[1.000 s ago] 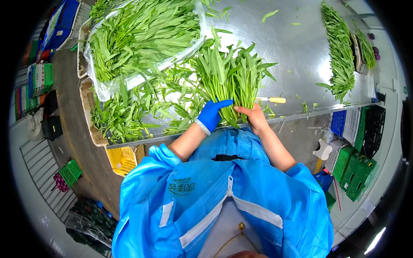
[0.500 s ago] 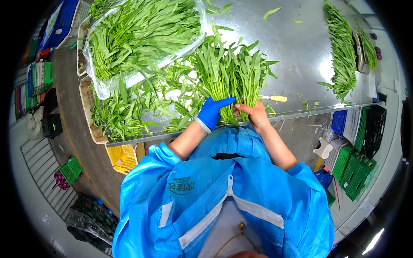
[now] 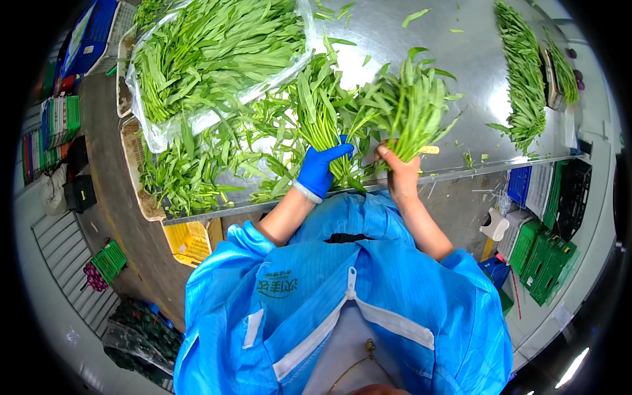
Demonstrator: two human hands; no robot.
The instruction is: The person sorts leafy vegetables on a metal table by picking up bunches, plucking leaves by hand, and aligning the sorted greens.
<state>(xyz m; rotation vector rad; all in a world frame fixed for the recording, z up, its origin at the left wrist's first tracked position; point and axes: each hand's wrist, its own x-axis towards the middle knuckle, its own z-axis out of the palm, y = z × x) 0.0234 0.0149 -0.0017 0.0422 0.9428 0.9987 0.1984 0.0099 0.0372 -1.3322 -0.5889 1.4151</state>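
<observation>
Holding one bunch of greens in each hand, you stand at the near edge of a metal table [image 3: 474, 72]. Your left hand [image 3: 317, 170], in a blue glove, is closed around the lower stems of the left bunch [image 3: 320, 108]; its leaves fan out beyond the grip toward the far side, and some stem ends and leaves show to the right of the glove, by the table's near edge. Your bare right hand [image 3: 400, 168] is closed around the lower part of the right bunch [image 3: 421, 102], whose stalks rise out of the grip and lean toward the far right, a little blurred. The two hands are apart, with some greens between them.

Just right of your right hand, a yellow handle [image 3: 430, 150] pokes out on the table, the rest of it hidden. Loose greens [image 3: 191, 174] lie scattered left of your left hand. Farther left, a big heap of greens [image 3: 217, 59] sits on a plastic sheet [image 3: 158, 137]. Well apart on the right, a long row of greens [image 3: 520, 79] lies on the table.
</observation>
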